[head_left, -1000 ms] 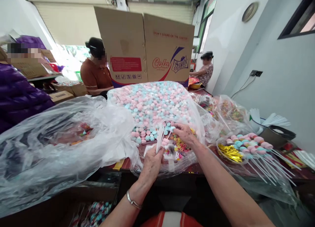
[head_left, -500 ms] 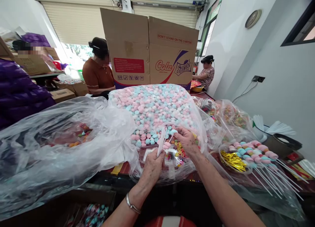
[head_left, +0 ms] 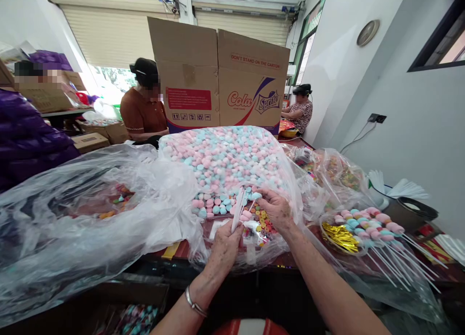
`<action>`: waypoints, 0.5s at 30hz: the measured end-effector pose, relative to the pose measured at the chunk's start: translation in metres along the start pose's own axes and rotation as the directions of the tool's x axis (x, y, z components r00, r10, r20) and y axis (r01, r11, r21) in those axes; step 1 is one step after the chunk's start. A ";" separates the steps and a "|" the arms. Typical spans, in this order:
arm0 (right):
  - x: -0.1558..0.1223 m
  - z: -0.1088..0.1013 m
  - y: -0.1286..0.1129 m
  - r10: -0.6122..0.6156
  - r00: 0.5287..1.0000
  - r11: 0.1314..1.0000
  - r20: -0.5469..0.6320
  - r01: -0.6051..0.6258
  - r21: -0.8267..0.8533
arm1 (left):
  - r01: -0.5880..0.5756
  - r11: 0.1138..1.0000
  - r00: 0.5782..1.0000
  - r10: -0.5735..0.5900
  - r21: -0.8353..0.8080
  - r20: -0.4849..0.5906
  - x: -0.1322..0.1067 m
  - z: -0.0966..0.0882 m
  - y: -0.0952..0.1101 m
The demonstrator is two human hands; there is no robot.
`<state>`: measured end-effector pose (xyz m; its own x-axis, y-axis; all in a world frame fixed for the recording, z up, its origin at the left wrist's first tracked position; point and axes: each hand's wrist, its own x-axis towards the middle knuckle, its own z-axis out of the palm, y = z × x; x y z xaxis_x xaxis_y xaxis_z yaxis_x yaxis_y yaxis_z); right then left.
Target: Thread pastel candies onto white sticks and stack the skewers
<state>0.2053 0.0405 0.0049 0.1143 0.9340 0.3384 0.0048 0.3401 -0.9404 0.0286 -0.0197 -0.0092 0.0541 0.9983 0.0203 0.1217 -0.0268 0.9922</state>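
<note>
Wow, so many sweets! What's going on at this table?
The person's left hand grips a bunch of white sticks, held upright. The right hand has its fingertips at a blue sweet by the mouth of a big clear bag of pink and blue sweets. To the right lies a pile of threaded sticks. A seated person and another person are beside a large cardboard box.

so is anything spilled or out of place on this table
Nothing looks spilled or broken. The pink and blue sweets lie inside their clear bag, the left hand grips white sticks and the right hand touches a blue sweet. Only the crumpled plastic on the left looks untidy.
</note>
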 end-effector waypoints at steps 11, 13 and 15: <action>-0.015 0.001 -0.002 -0.351 0.935 0.841 0.043 0.335 -0.425 | -0.018 0.997 1.000 0.017 -0.070 -0.025 -0.005 0.014 -0.001; -0.018 0.004 -0.002 -0.414 0.908 0.794 0.057 0.392 -0.466 | -0.022 0.996 0.999 0.019 -0.084 -0.038 -0.006 0.017 0.003; -0.018 0.006 -0.001 -0.437 0.896 0.781 0.072 0.418 -0.464 | -0.027 0.995 0.999 0.023 -0.094 -0.043 -0.004 0.019 0.006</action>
<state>0.1969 0.0239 -0.0005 0.0285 0.6966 0.7169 0.5121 0.6058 -0.6089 0.0476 -0.0250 -0.0057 0.0145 0.9987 0.0487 0.0262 -0.0490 0.9985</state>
